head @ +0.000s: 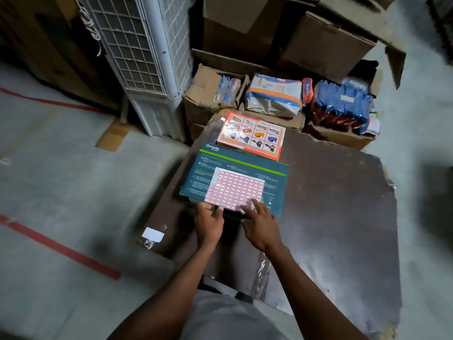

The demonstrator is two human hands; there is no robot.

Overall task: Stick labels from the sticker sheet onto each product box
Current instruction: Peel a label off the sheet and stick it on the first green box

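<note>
My left hand's fingers (215,209) are curled over the near edge of the sticker sheet (235,190), pinching it at its near-left corner; I can't make out the fingertips themselves, since they blur into the dark gap under the sheet. To the right of them, my right hand (259,222) lies with fingers (256,204) spread and fairly straight, resting flat on the sheet's near-right corner and covering the labels there. My left hand (209,223) sits just beside it, the two apart by a narrow dark gap.

The sheet lies on top of the teal box (220,168), directly beyond my fingers, its long axis running left to right and tilted slightly, right end nearer me. The box's near edge is hidden behind both hands, and its small print is too blurred to read.

Further beyond my fingers, touching the teal box's far edge, lies the orange box (252,134), flat, picture grid up, glare washing out its left part. Both boxes rest on a dark board (331,192) that stretches away to the right of my fingers.
</note>
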